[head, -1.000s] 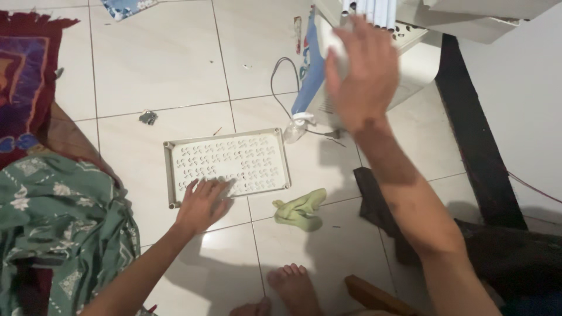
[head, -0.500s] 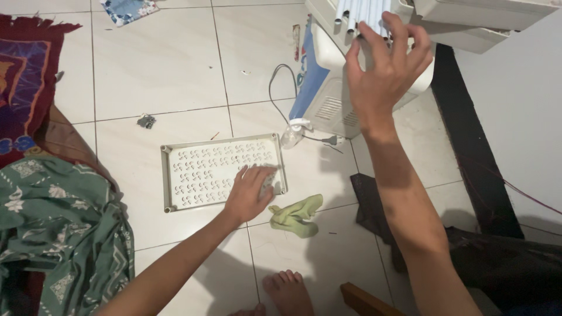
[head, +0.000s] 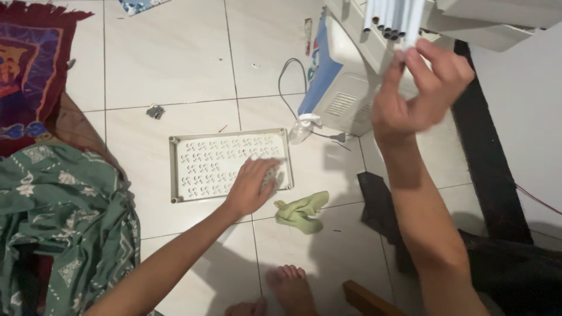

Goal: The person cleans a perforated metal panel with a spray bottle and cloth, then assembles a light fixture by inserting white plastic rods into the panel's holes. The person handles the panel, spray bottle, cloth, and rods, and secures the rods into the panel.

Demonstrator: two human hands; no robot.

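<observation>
Perforated panel [head: 228,165] flat on the floor tiles, left hand now on its right end.
Left hand [head: 253,186] has slid along the white panel from the near edge to the right end and lies spread, palm down. Right hand [head: 418,93] has moved from flat against the white appliance [head: 345,88] to pinching the bundle of white tubes [head: 393,20] above. A green rag [head: 301,212] lies just beside the panel.

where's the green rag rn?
Head view, low centre: the green rag lies crumpled on the tiled floor, just right of the left hand, which rests on the white perforated panel. Bare toes are below it.
</observation>
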